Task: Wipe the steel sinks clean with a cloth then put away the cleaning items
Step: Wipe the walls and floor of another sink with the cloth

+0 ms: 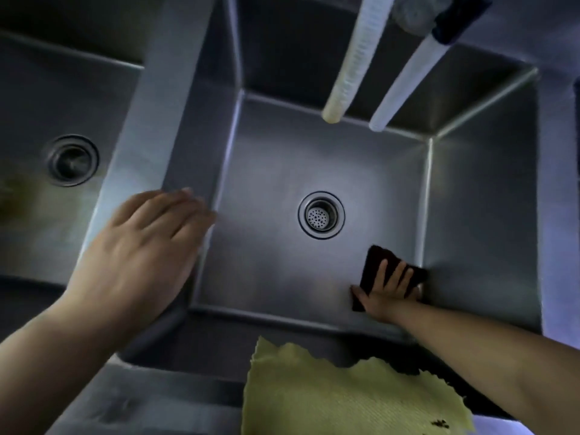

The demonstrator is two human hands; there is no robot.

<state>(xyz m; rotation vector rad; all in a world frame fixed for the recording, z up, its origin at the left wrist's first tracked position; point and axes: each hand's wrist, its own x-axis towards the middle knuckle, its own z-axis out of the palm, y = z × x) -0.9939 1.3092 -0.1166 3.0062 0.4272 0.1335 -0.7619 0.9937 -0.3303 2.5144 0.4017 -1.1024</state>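
I look straight down into a deep steel sink [276,171] with a round strainer drain [321,215] in its floor. My right hand [387,291] presses flat on a dark cloth [375,259] at the floor's near right corner, fingers spread over it. My left hand [141,249] rests palm down, fingers together, on the steel divider [157,120] between this basin and a second sink [37,120] on the left. It holds nothing.
A yellow-green cloth [339,400] drapes over the near rim, with dark specks at its right corner. Two pale hoses [354,58] [405,83] hang over the basin's back wall. The left sink has its own drain [72,160] and a brownish stain.
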